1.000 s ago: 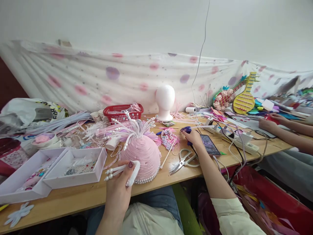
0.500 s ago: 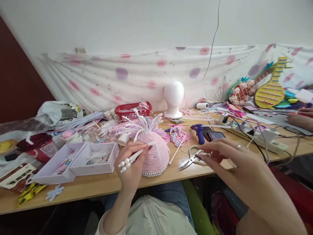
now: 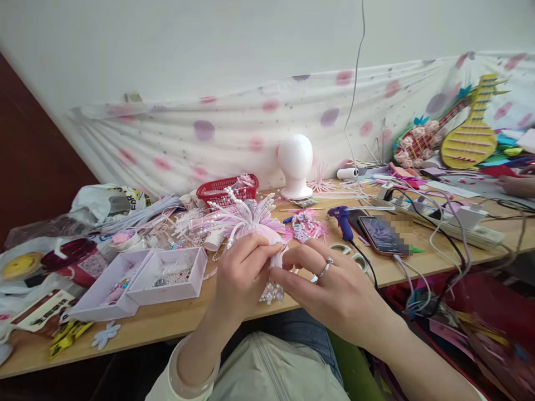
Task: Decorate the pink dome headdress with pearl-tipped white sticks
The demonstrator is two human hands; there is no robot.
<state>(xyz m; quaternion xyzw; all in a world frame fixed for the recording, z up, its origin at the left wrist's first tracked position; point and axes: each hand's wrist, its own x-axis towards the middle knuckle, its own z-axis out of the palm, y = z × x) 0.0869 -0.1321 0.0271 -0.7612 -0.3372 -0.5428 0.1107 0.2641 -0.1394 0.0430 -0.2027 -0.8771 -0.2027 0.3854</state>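
Observation:
My left hand [image 3: 242, 273] and my right hand [image 3: 330, 278] meet in front of a pink domed headpiece [image 3: 261, 229]. Fingers of both are closed on a pale, fuzzy pipe-cleaner piece [image 3: 276, 259] between them; the exact grip is partly hidden. Below the fingertips hangs a cluster of beads [image 3: 271, 293]. White stems strung with pearls [image 3: 234, 206] rise from the headpiece's top, while my hands cover most of its lower part. Beyond my right hand lie scissors, their pale handles [image 3: 360, 260] showing and the blades mostly covered.
A blue glue gun [image 3: 343, 223] and a plugged-in phone [image 3: 380, 235] lie to the right, near a power strip [image 3: 472, 234]. White bead boxes [image 3: 167, 284] sit at left. Behind stand a red basket [image 3: 225, 189] and foam head [image 3: 295, 167]. Another person's hand [image 3: 518, 184] shows far right.
My right hand has moved left from beside the scissors to meet my left hand, closing its fingers. My left hand has shifted slightly right, and the pearl cluster now hangs below the hands.

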